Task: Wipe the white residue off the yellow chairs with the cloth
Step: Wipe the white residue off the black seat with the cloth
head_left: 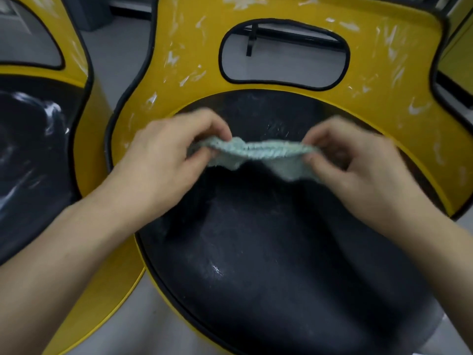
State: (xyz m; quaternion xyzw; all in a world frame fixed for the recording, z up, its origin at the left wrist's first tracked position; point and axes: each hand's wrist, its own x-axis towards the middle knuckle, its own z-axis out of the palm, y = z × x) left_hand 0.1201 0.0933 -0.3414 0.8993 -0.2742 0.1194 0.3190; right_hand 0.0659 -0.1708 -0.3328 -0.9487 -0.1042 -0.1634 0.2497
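Head view: L hand [163,160] and R hand [358,170] each pinch one end of the cloth [258,155], grip = thumb + fingertips. The cloth is stretched above the black seat [256,252], prob. to find a fresh face. White residue [417,108] flecks the yellow chair [194,47] back just behind; 2nd chair [84,80] at left.

Soft, even indoor light; motion blur at the centre.

The left hand [163,160], the right hand [358,172] and the cloth [256,152] between them are smeared by motion blur. Only a faint shadow is cast below them on the black seat [256,252], where a small glint is caught; broader glare is seen on the neighbouring seat [51,111]. Edges are bowed by the wide lens.
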